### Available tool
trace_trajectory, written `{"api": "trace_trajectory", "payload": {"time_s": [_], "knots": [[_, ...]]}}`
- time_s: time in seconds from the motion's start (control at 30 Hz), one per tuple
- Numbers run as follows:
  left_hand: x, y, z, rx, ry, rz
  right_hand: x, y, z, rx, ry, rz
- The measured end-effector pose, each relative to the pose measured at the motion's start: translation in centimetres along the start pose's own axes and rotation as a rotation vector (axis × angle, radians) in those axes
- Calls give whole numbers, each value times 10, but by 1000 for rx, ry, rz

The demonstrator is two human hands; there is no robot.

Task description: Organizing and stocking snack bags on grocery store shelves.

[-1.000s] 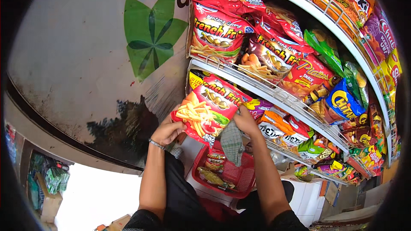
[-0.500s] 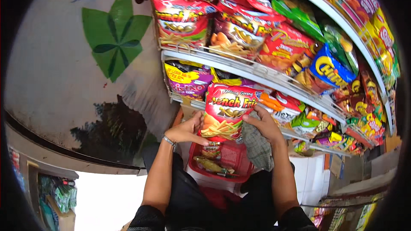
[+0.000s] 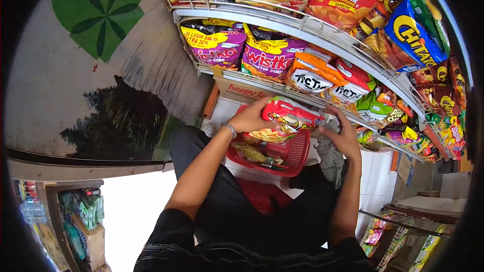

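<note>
1. Red fries snack bag point(image 3: 292, 116) is held up between both hands, in front of the torso, below the lower shelf point(image 3: 272, 81) in view
2. Left hand point(image 3: 252, 118): fingers wrapped on the bag's left end, clearly holding it
3. Right hand point(image 3: 344, 136): closed on a grey-green checked cloth point(image 3: 330, 158) that hangs from it; fingertips reach the bag's right edge, can't tell if they grip the bag, press through the cloth or only touch
4. Axis: in view the bag's longer extent runs left to right, hand to hand, dipping a little to the right; bag is tipped and foreshortened, so true long axis is uncertain
5. Key relation: red plastic basket point(image 3: 301, 153) sits lower, on the tiled floor point(image 3: 370, 171), on the person's side of the bag; bag overlaps the basket's far part in view, height gap not readable
6. Nearer hand: left lines up over the basket's far left part; right is off past its right wall, so left looks closer
7. Inside the basket: yellow-green packet point(image 3: 250, 152) lies toward the left, bare mesh shows at right
8. Beyond the bag: cardboard box point(image 3: 234, 95) under the shelf, purple snack bags point(image 3: 217, 45) on it, well apart from both hands
</note>
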State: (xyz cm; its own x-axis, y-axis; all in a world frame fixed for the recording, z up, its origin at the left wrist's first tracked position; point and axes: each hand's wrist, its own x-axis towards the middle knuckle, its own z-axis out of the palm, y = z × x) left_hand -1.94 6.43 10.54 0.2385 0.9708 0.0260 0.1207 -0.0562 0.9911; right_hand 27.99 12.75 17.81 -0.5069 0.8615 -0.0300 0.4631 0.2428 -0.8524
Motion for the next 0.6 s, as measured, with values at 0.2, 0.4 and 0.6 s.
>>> {"api": "trace_trajectory", "payload": {"time_s": [0.2, 0.4, 0.6], "knots": [[30, -74, 30, -1, -103, -78, 11, 54, 22, -198, -212, -23], [51, -153, 35, 301, -371, -300, 15, 130, 42, -530, -221, 129], [77, -306, 89, 1008, -260, -582, 8, 184, 74, -694, -227, 288]]}}
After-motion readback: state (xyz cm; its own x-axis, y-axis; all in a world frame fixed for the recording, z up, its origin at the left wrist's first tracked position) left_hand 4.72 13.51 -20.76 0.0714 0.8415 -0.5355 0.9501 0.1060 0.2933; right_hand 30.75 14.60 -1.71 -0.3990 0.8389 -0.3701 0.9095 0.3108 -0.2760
